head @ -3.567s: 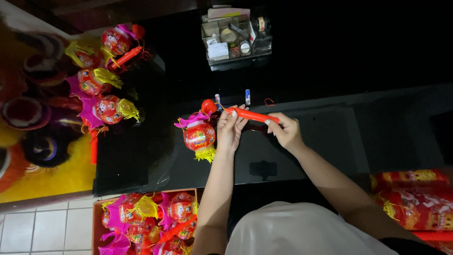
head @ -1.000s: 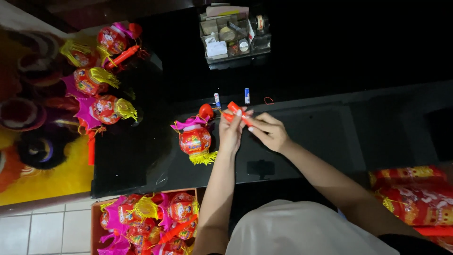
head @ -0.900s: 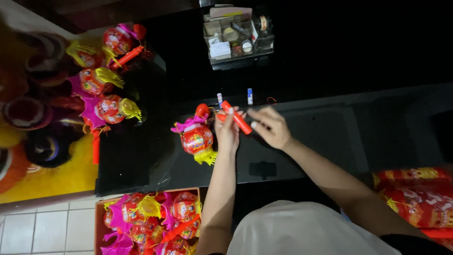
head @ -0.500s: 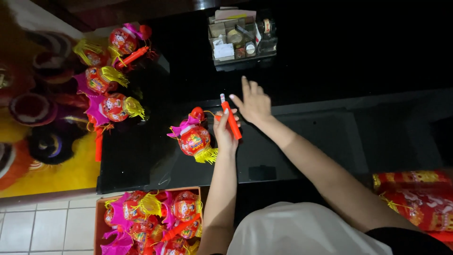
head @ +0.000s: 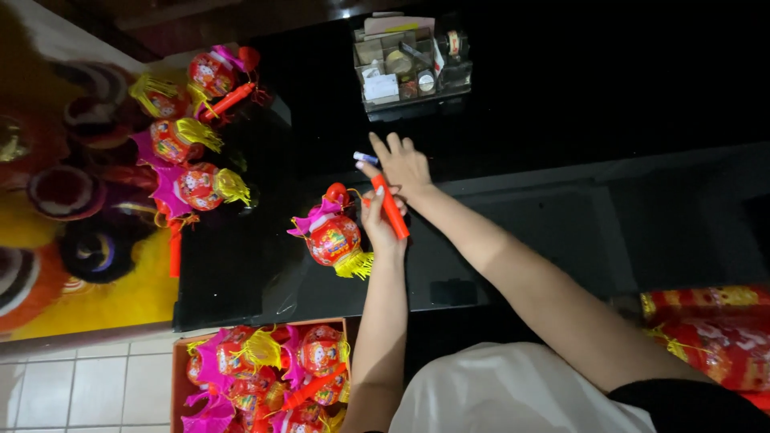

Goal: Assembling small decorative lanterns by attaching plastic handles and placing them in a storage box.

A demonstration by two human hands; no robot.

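Our left hand [head: 383, 228] is clamping the red handle stick [head: 391, 207] beside the lantern [head: 333, 238] at the worktop's [head: 513, 216] middle. Our right hand [head: 403, 164], having just let go, is reaching open-fingered toward the small battery [head: 366, 158] behind.

red-and-gold foil packages [head: 710, 329] at lower right, clear box [head: 411, 60] (labelled jars) up top

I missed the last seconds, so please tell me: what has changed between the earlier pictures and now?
The right hand let go of the orange stick and reached forward to the small blue piece. The left hand turned the stick from level to nearly upright. The red lantern stayed.
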